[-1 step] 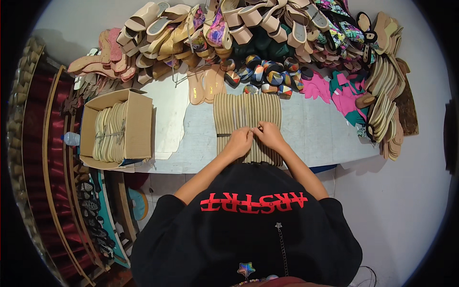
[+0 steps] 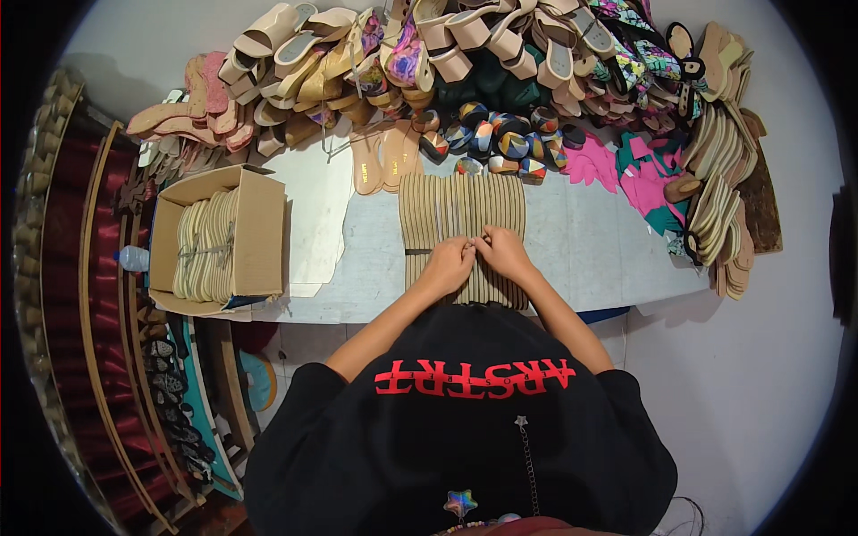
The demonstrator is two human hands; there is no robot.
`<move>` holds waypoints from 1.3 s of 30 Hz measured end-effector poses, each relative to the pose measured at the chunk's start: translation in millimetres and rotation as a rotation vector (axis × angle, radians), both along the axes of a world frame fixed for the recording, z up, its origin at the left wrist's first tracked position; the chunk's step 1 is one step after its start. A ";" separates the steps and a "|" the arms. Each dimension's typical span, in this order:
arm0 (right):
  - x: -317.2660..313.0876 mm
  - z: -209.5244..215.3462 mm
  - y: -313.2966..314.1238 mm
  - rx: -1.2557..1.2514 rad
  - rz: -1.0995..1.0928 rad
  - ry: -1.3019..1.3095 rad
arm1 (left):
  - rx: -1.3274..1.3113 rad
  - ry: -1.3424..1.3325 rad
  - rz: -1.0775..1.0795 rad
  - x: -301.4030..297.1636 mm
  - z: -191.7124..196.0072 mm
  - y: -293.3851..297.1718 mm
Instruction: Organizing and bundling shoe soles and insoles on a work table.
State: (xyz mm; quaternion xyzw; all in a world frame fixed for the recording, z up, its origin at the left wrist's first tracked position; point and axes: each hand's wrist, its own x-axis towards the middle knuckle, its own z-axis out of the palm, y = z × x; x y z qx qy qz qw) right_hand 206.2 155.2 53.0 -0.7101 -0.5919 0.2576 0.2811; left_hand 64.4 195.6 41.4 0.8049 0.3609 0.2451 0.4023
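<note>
A row of beige sandal insoles (image 2: 462,201) stands on edge, pressed side by side, on the table in front of me. A thin dark strip (image 2: 417,252) runs across the left part of the row and disappears under my left hand (image 2: 449,264). That hand is closed, its fingertips pinched over the middle of the row. My right hand (image 2: 503,252), closed too, pinches right beside it, and the fingertips of both nearly meet. The strip seems to end between them, though the fingers cover most of it.
An open cardboard box (image 2: 261,232) on the left contains a tied bundle of insoles (image 2: 207,246). Two tan soles (image 2: 398,161) and multicoloured heels (image 2: 500,141) lie beyond the row. Sandals (image 2: 465,45) are heaped at the back. Pink scraps (image 2: 594,163) and stacked soles (image 2: 715,214) sit rightward.
</note>
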 end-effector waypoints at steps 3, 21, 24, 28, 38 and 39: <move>-3.3 -5.8 -2.5 0.021 -0.051 -0.008 | 0.076 -0.081 -0.001 0.3 -1.4 -3.1; -27.3 -1.3 -17.0 -0.002 -0.300 -0.280 | 0.260 0.119 0.315 6.9 1.7 -27.2; -26.4 -7.9 -21.3 0.055 -0.308 -0.293 | 0.271 0.099 0.353 5.7 -4.5 -31.2; -25.4 -15.2 -23.6 0.089 -0.326 -0.300 | 0.203 0.097 0.372 4.9 -8.7 -32.0; -16.1 -10.0 -27.1 0.071 -0.310 -0.274 | -0.051 0.144 0.355 -0.8 7.2 -28.1; -16.1 -9.0 -27.4 0.060 -0.314 -0.251 | -0.055 0.138 0.342 -0.9 8.4 -28.4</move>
